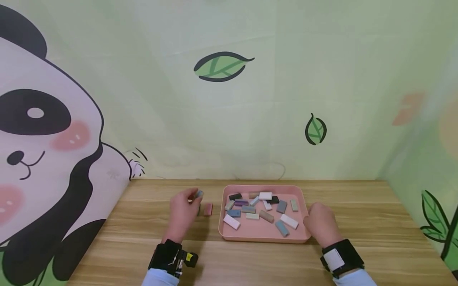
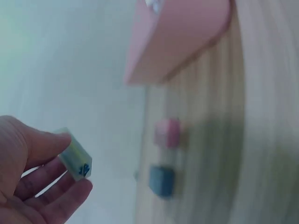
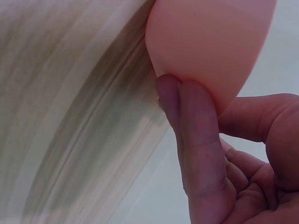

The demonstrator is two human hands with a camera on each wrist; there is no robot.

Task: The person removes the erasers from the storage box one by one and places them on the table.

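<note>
My left hand is raised over the table, left of the pink tray. It pinches a small pale block between thumb and fingers; a blue mark shows on its end. Below it on the table are a pink block and a dark blue-grey block, the latter mostly hidden by the hand in the head view. My right hand grips the tray at its right side, fingers against the outer wall and thumb at the rim.
Inside the tray lie several loose small blocks, among them a white block, a purple block and a blue block. The wooden table meets a printed backdrop behind the tray.
</note>
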